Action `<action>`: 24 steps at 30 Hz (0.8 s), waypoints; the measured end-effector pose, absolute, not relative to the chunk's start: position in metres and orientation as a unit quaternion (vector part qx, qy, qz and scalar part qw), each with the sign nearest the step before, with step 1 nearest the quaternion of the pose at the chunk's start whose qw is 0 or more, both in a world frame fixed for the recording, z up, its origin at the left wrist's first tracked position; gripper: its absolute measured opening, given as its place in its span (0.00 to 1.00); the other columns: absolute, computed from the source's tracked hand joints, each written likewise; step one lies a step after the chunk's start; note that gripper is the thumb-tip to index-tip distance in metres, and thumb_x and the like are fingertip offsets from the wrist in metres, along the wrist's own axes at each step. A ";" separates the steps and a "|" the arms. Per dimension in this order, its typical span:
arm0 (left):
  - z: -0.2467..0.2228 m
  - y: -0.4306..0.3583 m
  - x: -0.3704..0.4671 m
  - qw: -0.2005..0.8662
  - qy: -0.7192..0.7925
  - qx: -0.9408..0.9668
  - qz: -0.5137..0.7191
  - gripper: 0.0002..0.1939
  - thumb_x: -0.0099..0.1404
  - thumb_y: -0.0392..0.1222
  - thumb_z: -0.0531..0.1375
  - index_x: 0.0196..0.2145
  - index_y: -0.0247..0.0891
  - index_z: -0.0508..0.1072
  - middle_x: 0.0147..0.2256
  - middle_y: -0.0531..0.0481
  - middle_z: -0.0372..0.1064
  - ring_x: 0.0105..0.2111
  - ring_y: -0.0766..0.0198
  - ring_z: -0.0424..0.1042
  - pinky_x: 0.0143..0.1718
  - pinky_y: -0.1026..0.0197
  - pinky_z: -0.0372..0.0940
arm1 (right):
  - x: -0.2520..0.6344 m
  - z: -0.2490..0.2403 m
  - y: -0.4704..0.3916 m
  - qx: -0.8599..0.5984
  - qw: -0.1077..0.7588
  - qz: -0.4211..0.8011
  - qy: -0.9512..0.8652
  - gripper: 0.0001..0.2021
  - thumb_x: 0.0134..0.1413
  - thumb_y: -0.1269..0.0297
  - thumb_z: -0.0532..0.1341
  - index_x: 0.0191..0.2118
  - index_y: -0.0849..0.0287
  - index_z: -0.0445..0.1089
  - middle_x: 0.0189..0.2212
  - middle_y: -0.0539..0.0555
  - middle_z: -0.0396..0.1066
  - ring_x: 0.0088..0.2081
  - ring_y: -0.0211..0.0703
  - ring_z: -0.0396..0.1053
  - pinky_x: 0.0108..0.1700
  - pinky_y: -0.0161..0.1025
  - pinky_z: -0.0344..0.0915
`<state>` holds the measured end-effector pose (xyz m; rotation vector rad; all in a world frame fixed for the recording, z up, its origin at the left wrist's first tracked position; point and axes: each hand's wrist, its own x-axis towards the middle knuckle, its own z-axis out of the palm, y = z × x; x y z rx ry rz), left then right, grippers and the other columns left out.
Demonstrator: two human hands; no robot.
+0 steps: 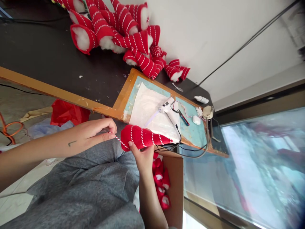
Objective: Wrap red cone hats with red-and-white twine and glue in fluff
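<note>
In my right hand (143, 155) lies a red stuffed fabric cone (137, 135), its narrow tip pointing right and its wide rounded end toward my left hand. The thumb presses on the near side of the cone. White-and-red twisted cord (118, 140) winds around the cone in spaced turns and runs off its wide end. My left hand (102, 129) pinches that loose cord between thumb and fingertips, a little apart from the cone. Just beyond the cone, a white glue gun (169, 109) with a glue stick in it lies on a white sheet (149, 98).
Several stuffed red cones (128, 39) are heaped at the back of the dark table (47, 57). Pliers (183, 117), a small white bottle (201, 99) and cables lie at the right. A cardboard box (175, 187) below holds more red pieces. Red plastic (68, 113) hangs at the left.
</note>
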<state>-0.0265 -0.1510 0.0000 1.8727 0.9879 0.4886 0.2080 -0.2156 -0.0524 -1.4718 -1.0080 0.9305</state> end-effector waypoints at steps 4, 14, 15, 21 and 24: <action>-0.013 -0.151 -0.013 0.457 0.438 0.736 0.239 0.15 0.77 0.56 0.56 0.37 0.44 0.69 0.30 0.55 0.69 0.29 0.60 0.68 0.32 0.61 0.61 | 0.206 -0.049 -0.216 -0.599 0.533 0.400 -0.445 0.25 0.45 0.54 0.78 0.48 0.60 0.77 0.48 0.60 0.84 0.54 0.60 0.80 0.67 0.60 0.69; -0.036 -0.146 0.014 0.607 0.449 0.544 0.367 0.13 0.68 0.53 0.65 0.35 0.40 0.73 0.32 0.54 0.71 0.33 0.61 0.69 0.36 0.63 0.64 | 0.206 -0.058 -0.216 -0.561 0.539 0.469 -0.419 0.29 0.44 0.57 0.79 0.52 0.59 0.77 0.52 0.60 0.83 0.55 0.60 0.80 0.66 0.61 0.71; -0.034 -0.148 0.015 0.640 0.446 0.502 0.374 0.12 0.68 0.50 0.66 0.34 0.40 0.73 0.31 0.54 0.70 0.32 0.63 0.69 0.35 0.65 0.65 | 0.206 -0.057 -0.216 -0.559 0.537 0.477 -0.415 0.28 0.44 0.57 0.79 0.51 0.59 0.78 0.51 0.60 0.84 0.54 0.60 0.81 0.65 0.61 0.72; -0.021 -0.157 0.023 0.747 0.429 0.321 0.393 0.08 0.68 0.34 0.65 0.30 0.35 0.74 0.27 0.51 0.75 0.29 0.66 0.74 0.36 0.66 0.73 | 0.204 -0.058 -0.219 -0.550 0.543 0.489 -0.405 0.28 0.44 0.53 0.80 0.50 0.57 0.77 0.50 0.59 0.84 0.53 0.60 0.81 0.64 0.59 0.72; -0.015 -0.157 0.024 0.738 0.438 0.263 0.440 0.11 0.68 0.28 0.64 0.28 0.35 0.74 0.27 0.50 0.76 0.26 0.66 0.74 0.32 0.68 0.74 | 0.205 -0.063 -0.222 -0.493 0.590 0.513 -0.381 0.38 0.49 0.40 0.76 0.60 0.53 0.70 0.60 0.60 0.78 0.63 0.60 0.75 0.68 0.59 0.68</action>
